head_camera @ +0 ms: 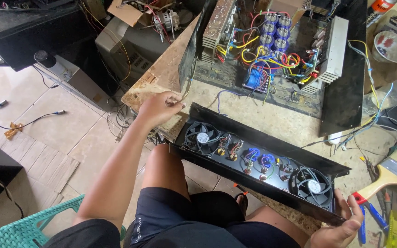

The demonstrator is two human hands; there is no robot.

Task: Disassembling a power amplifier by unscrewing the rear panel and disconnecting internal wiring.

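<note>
Across the worn worktop [295, 124] I see an open amplifier chassis [272, 59], its wiring too tangled to trace. Nearer me, a long black fan panel [258, 163] tilts off the edge. My right hand [338, 227] grips its far corner; my left hand [159, 108] pinches something small I cannot identify.

Single head-worn view, steeply downward, close over the cluttered workbench [295, 124].

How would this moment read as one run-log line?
left hand: at panel's far end | right hand: grips near end | black fan panel: held over knees | open amplifier case: on workbench
</note>
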